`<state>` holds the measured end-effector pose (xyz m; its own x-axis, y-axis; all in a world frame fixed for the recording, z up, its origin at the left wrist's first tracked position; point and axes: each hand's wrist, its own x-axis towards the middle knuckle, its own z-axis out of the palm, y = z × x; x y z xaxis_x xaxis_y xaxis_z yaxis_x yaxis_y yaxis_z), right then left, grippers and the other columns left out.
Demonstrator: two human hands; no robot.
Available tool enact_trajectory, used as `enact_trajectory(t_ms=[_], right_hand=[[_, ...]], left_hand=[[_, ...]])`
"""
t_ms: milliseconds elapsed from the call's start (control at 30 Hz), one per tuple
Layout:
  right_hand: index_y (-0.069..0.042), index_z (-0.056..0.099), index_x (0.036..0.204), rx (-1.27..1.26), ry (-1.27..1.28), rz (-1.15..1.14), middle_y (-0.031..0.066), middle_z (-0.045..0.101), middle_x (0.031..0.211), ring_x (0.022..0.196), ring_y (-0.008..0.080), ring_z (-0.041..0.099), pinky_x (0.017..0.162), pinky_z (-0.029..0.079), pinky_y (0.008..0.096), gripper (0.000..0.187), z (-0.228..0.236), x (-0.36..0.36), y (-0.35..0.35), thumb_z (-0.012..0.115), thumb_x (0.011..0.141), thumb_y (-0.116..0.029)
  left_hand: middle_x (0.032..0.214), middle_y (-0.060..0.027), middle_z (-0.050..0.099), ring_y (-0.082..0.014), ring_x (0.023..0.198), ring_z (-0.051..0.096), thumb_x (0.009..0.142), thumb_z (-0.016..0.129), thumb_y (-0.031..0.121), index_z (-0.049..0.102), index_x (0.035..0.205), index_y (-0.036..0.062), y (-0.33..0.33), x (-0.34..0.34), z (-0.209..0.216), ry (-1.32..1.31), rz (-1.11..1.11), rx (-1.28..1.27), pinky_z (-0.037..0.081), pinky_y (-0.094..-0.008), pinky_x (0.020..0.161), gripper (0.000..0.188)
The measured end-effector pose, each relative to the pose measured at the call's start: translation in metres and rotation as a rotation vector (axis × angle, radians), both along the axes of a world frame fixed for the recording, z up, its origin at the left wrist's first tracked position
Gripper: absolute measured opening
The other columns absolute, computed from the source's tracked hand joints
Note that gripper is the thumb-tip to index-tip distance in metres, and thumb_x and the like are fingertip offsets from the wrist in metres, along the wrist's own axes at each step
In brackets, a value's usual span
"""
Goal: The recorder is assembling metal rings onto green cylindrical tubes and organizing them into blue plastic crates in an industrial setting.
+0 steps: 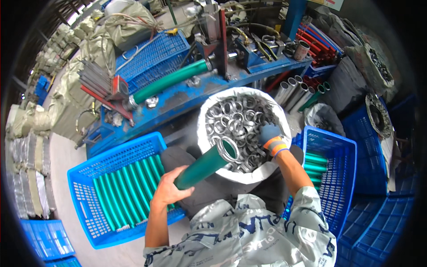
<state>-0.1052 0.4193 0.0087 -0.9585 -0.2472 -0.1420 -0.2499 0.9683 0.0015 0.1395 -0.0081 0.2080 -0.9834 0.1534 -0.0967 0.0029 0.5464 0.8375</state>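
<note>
My bare left hand [170,187] is wrapped round a green metal tube [201,169], tilted with its far end up to the right. A silver ring [227,149] sits at that upper end. In front of me stands a round white-lined container [205,155] full of loose metal rings [238,122]. My right hand [271,135], in a grey and orange work glove, reaches among the rings on the container's right side. Its fingertips are partly hidden there, so what they hold, if anything, does not show.
A blue crate [84,240] of green tubes lies at left, another blue crate [342,178] at right. Across the back runs a blue workbench [169,107] with a green tube [171,81] clamped in a fixture. Pliers [265,48] and a can [302,50] rest on it.
</note>
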Motion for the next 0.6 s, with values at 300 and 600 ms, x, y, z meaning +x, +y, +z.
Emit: enact_trajectory(t_ms=[300, 600], right_hand=[[-0.005, 0.085, 0.126, -1.527, -0.178, -0.374, 0.0123, 0.083, 0.129, 0.113, 0.0345, 0.079, 0.102, 0.063, 0.0448, 0.034, -0.002, 0.036, 0.046, 0.083, 0.101, -0.029], [-0.009, 0.072, 0.143, -2.391, -0.713, -0.184, 0.0097, 0.076, 0.145, 0.133, 0.0333, 0.076, 0.109, 0.065, 0.0529, 0.057, 0.098, 0.118, -0.016, 0.09, 0.1, -0.042]], left_hand=[[0.132, -0.0165, 0.075, -0.0302, 0.121, 0.072, 0.099, 0.087, 0.036, 0.064, 0.148, 0.0022, 0.024, -0.018, -0.012, 0.171, 0.364, 1.032, 0.059, -0.0414, 0.102, 0.064], [0.157, -0.0195, 0.068, -0.0336, 0.143, 0.068, 0.115, 0.072, 0.046, 0.066, 0.151, 0.0055, 0.074, -0.038, -0.032, 0.053, 0.436, 1.455, 0.061, -0.0529, 0.116, 0.055]])
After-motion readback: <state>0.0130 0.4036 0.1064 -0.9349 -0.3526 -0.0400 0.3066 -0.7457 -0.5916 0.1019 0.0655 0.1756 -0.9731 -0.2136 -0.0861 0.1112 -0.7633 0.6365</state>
